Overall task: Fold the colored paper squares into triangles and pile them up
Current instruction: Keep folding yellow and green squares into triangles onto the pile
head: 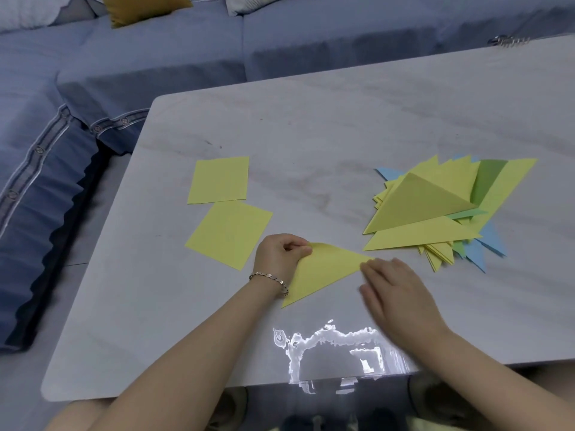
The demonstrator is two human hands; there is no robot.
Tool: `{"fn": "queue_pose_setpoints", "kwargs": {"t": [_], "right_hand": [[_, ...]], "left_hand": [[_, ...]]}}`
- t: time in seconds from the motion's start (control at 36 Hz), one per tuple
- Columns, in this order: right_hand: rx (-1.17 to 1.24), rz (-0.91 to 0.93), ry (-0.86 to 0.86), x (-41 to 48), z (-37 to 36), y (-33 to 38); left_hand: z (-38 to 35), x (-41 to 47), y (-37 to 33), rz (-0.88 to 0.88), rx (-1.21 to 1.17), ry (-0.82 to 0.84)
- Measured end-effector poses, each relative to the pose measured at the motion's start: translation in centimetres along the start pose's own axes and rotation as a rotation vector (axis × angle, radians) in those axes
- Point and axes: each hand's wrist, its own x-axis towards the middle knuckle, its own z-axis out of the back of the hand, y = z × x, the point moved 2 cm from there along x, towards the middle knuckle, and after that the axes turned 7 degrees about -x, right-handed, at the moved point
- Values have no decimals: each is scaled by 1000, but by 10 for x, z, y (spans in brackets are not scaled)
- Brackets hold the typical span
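Item under work: one yellow triangle [323, 270], a folded sheet, lies flat on the table [311, 126] at lower centre of the frame. Its long edge runs from the lower left tip up to the right tip. The colour is even and no tear shows.

The left hand [278, 255] grips the triangle's upper left corner, with the thumb and curled fingers pinching the paper. A bracelet [269, 279] sits on that wrist. The right hand [395, 287] lies flat with straight fingers, and its fingertips touch the triangle's right tip. It holds nothing.

Two unfolded yellow squares lie left of centre. The upper square [219, 180] and the lower square [228, 233] touch or nearly touch at one edge. The lower square's right corner lies just beside the left hand.

The pile of triangles [435, 209] sits at right of centre, loosely fanned. Yellow pieces are on top, with green and blue points sticking out beneath.

Limits of view:
- The right hand is blurred, so finger detail is poor.
- The left hand covers the triangle's corner and the right hand covers its tip.
- The count of pieces in the pile cannot be made out.
- A small metallic object [508, 41] at the upper right table edge is too small to identify.
- A bright reflection [329, 349] masks the table's near edge.
- A blue sofa [155, 51] and a yellow cushion [140, 7] are cut off at the top of the frame.
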Motion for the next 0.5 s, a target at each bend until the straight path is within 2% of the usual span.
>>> {"fn": "queue_pose_setpoints", "kwargs": {"t": [0.14,0.25,0.36,0.44,0.5], "right_hand": [[-90,-46,-16,-1,7,-13],[-32,-90,-40,2,15,1],[90,203,-79,2,25,17],[157,382,-130,3,29,24],[174,435,-168,7,31,19]], "left_hand": [[0,-3,-2,14,12,-11],[2,-10,-9,61,-86,-45],[4,-21,-20,166,-269,-26],[2,-32,-39,147,-302,72],[4,-37,-48,113,-329,116]]}}
